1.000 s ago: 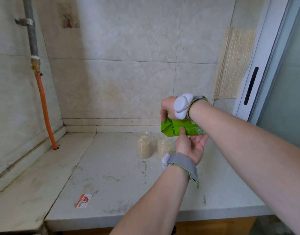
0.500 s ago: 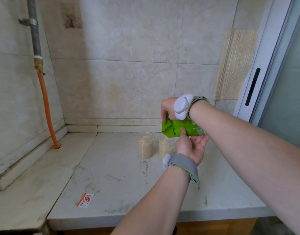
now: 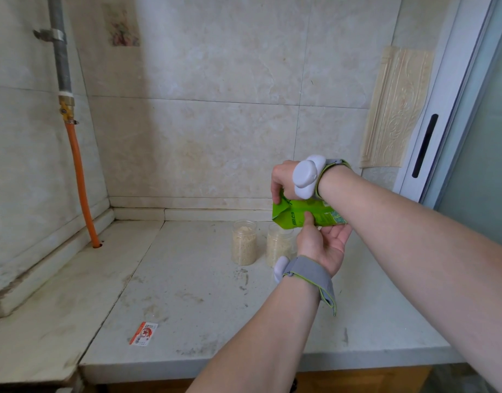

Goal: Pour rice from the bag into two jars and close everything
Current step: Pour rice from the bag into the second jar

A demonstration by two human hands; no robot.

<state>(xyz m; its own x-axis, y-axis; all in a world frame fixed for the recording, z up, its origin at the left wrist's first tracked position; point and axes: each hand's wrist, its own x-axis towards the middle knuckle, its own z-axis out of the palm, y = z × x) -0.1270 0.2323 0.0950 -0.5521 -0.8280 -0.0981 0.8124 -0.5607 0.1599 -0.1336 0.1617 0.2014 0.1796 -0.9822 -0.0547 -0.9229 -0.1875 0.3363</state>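
Observation:
A green rice bag [image 3: 295, 215] is tipped on its side above the right jar [image 3: 278, 245], its mouth pointing left and down. My right hand [image 3: 283, 178] grips the bag from above near its mouth. My left hand [image 3: 320, 242] cups the bag from below, thumb pressed on its front face. Two clear lidless jars stand on the counter near the back wall. The left jar [image 3: 244, 241] holds rice close to its top. The right jar also holds rice and is partly hidden by my left hand. No lids are in sight.
The pale stone counter [image 3: 204, 313] has a small red and white sticker [image 3: 144, 333] near its front left. An orange hose [image 3: 79, 188] runs down the left wall into the counter. Tiled walls close the back and left; a sliding door frame [image 3: 431, 131] stands at right.
The hands and the bag hold almost the same pose. The view has shifted slightly, nothing else has visibly moved.

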